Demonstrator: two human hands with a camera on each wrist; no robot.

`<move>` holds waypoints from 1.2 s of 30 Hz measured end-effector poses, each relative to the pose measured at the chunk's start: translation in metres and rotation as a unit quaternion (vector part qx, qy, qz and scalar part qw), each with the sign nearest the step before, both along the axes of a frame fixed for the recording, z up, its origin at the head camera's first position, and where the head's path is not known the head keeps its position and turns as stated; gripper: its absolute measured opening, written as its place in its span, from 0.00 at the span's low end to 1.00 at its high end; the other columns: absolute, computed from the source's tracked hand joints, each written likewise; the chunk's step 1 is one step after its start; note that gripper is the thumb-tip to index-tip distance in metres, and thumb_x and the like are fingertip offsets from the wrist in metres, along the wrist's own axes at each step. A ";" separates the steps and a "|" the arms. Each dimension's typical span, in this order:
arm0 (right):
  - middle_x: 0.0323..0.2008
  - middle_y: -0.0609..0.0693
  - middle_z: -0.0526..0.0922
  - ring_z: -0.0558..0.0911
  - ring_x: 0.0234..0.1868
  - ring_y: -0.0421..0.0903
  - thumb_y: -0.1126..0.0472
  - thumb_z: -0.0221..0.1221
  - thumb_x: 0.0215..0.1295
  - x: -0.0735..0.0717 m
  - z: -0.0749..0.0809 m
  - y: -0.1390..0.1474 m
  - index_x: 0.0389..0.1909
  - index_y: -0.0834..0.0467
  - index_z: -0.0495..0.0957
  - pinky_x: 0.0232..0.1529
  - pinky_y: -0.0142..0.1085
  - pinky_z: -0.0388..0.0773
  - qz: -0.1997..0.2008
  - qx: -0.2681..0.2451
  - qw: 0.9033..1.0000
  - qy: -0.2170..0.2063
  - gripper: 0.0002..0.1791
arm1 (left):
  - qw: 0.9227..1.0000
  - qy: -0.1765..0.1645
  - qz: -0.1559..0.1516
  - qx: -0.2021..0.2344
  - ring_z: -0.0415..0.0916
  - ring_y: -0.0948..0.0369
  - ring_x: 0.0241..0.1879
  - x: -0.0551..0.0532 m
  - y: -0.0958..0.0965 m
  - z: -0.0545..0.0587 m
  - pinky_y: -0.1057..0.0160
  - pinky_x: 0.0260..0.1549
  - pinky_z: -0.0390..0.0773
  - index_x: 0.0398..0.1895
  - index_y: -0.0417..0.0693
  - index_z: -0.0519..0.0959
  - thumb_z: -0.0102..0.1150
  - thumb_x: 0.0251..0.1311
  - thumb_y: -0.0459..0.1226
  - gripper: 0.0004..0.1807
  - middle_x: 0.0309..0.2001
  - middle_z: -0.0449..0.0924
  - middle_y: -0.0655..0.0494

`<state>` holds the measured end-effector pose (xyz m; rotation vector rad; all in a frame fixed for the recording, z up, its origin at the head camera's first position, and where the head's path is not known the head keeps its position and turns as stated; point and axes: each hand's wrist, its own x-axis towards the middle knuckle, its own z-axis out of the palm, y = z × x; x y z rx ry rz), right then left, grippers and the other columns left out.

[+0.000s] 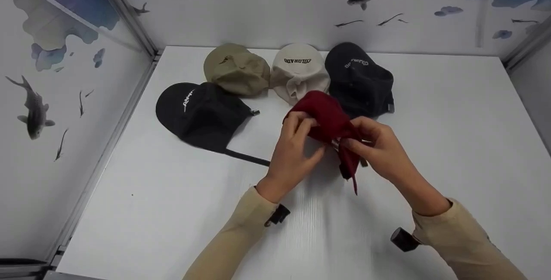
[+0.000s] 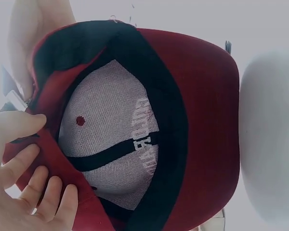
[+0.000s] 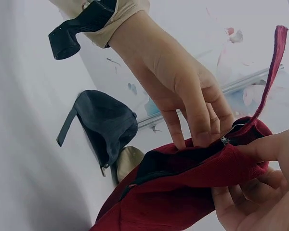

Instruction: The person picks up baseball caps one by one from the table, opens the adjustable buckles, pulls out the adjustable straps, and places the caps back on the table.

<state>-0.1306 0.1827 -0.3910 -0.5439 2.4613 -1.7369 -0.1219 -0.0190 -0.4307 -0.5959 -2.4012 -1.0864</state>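
Observation:
Both hands hold a red cap [image 1: 327, 114] above the table. My left hand [image 1: 290, 155] grips its edge from the left; the left wrist view shows its fingers [image 2: 36, 185] bent against red fabric. On the other side, my right hand [image 1: 383, 148] pinches the back strap near a metal buckle [image 3: 225, 140], thumb on top and fingers underneath. The strap's loose end [image 3: 275, 57] sticks out. Seen from the left wrist, the cap's inside faces the camera, with white mesh lining [image 2: 111, 125] and a dark sweatband [image 2: 171, 120].
A black cap [image 1: 202, 114] lies at left with its strap stretched along the table [image 1: 172, 211]. Behind the hands, an olive cap [image 1: 236, 69], a cream cap [image 1: 300, 66] and a dark navy cap [image 1: 359, 79] form a row. Printed panels [image 1: 275, 21] border the table at the back and left.

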 end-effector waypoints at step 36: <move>0.37 0.43 0.85 0.86 0.36 0.38 0.74 0.59 0.65 0.001 0.004 0.009 0.45 0.73 0.77 0.39 0.26 0.82 0.005 -0.066 0.997 -0.034 0.09 | 0.995 0.062 0.061 -0.057 0.76 0.62 0.41 -0.009 -0.010 -0.009 0.69 0.45 0.79 0.34 0.46 0.74 0.63 0.59 0.28 0.08 0.38 0.73 0.53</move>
